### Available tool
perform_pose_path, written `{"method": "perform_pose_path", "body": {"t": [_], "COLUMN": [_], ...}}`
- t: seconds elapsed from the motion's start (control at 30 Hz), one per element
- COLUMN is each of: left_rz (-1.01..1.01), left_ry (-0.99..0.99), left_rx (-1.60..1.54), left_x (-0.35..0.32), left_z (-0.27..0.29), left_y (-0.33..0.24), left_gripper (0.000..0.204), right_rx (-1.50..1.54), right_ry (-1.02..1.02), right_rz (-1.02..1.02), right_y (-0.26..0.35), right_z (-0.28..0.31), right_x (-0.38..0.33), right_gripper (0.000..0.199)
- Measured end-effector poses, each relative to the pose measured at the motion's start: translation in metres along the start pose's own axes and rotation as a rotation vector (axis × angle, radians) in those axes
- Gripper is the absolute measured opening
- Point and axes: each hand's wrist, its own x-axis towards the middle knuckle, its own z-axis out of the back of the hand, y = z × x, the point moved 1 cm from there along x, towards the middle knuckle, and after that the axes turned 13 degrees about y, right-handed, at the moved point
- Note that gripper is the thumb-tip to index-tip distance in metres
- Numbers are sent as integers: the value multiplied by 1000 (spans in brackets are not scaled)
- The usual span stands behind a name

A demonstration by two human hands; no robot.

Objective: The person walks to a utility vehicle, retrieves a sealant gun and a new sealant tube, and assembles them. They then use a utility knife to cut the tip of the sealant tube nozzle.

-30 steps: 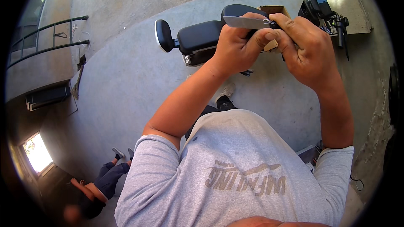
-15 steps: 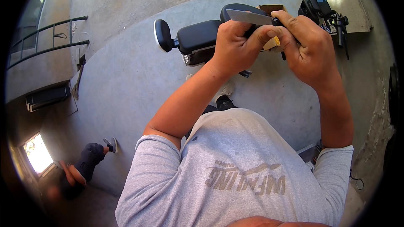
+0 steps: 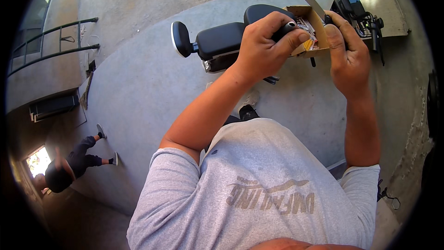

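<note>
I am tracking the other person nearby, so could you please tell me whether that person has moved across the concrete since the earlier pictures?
Yes. The other person has moved up and away from the lit window, farther onto the concrete floor.

a small brown cardboard box (image 3: 309, 28) sits tilted in mid-air, its flap up and open, small parts with yellow and red bits showing inside. a slim black tool with a silvery tip (image 3: 287, 27) lies across its near edge.
</note>
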Motion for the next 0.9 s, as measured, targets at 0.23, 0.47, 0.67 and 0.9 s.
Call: {"method": "perform_pose_path", "body": {"t": [0.23,0.47,0.67,0.9], "left_rz": [-20,-55,-57,-109], "left_ry": [71,181,230,194], "left_rx": [-162,-210,-248,-251], "left_x": [-4,-6,-5,-3], "left_z": [2,8,10,9], "left_y": [-1,10,14,14], "left_gripper": [24,21,21,22], "right_rx": [222,248,32,-9], "right_ry": [96,284,238,13], "right_rz": [-126,34,316,364], "right_y": [-7,0,-5,-14], "right_z": [-1,7,-7,-36], "right_x": [-9,-5,5,6], "right_gripper": [40,34,25,23]}}
